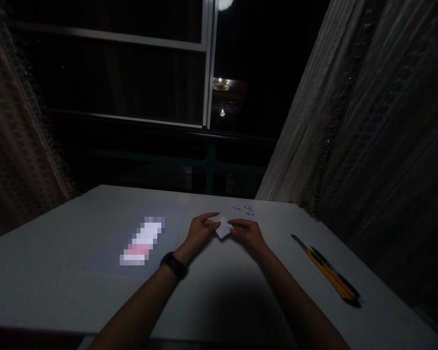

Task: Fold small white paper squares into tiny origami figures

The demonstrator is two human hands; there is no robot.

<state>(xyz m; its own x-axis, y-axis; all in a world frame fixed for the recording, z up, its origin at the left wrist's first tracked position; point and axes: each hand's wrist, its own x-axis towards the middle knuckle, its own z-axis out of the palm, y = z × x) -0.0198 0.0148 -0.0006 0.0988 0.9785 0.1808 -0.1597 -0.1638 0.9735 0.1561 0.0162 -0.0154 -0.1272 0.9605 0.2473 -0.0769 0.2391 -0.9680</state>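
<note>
Between my two hands is a small folded piece of white paper [223,230], with crease lines showing on it. My left hand [202,229], a dark band [173,265] on its wrist, pinches the paper's left side between thumb and fingers. On the right side, the fingers of my right hand [248,234] close on the paper's edge. Just beyond my hands lie several small paper pieces [248,209] with dark marks. The paper is held a little above the white table [219,301] or against it; I cannot tell which.
A yellow utility knife [330,274] lies at the right beside a dark pen [336,270], on some paper strips. To the left, a lit, blurred-out screen [142,243] rests on a large pale sheet [105,262]. Curtains [310,107] and a dark window stand behind the table.
</note>
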